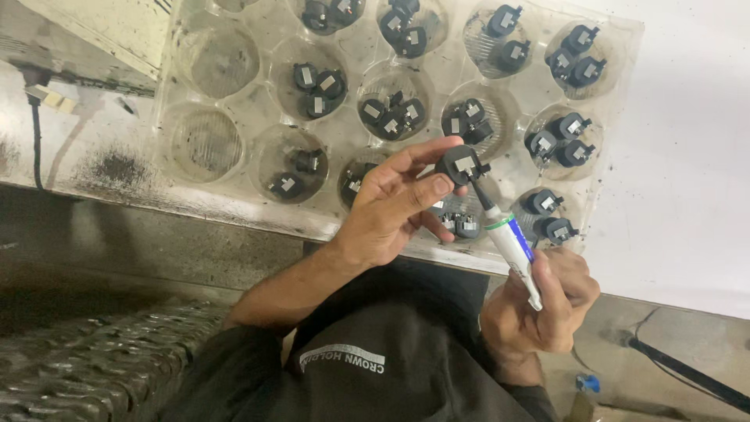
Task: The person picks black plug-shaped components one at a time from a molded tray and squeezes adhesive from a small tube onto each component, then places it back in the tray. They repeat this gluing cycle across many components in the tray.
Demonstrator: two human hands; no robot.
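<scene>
A big white table (687, 172) holds a clear plastic tray (258, 101) with many round cups. Most cups have two or three small black parts (394, 116) in them; the cups on the left side look bare. A black cable (35, 144) hangs at the table's left edge.

The left hand (387, 211) is over the tray's near edge. Its thumb and fingers pinch one small black part (462, 166) and hold it up above the tray. The right hand (547, 301) is lower, near the person's body, and is closed around a white tube (512, 246) with a green band and a black tip. The tip touches the bottom of the held part.
</scene>
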